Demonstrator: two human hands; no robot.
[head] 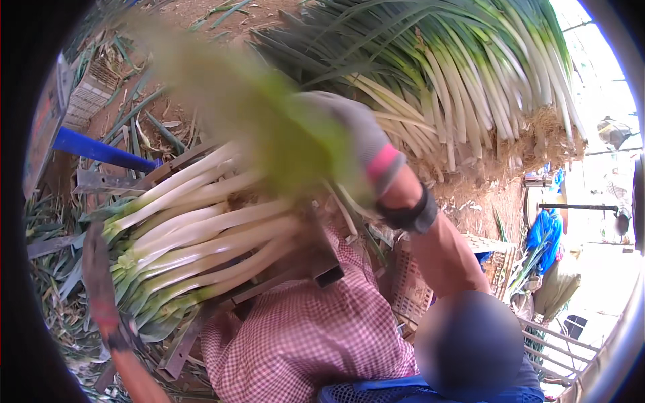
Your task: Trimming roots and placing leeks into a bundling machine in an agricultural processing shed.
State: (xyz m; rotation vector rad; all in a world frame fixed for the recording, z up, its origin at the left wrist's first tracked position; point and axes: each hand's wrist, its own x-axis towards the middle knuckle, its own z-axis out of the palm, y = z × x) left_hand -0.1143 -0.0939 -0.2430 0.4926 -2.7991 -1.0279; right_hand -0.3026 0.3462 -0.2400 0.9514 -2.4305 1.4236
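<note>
My right hand [352, 131], in a grey glove with a pink cuff and a dark wristband below it, is at upper centre. It grips a green leafy stalk [307, 136], badly motion-blurred, that stretches to the upper left. Below lie several thick leeks [201, 231], side by side on a metal frame [181, 342], white shanks to the right and green leaves to the left. My left hand [98, 272], in a dirty glove with a reddish cuff, is edge-on beside the leaves at far left; whether its fingers hold anything is unclear.
A large pile of leeks with roots [453, 85] lies at the top right. A blue bar [106, 148] and a plastic crate [93, 95] stand at left. Leaf scraps cover the left ground. Checkered cloth [302, 327] covers my lap. Another crate [408, 282] is right of it.
</note>
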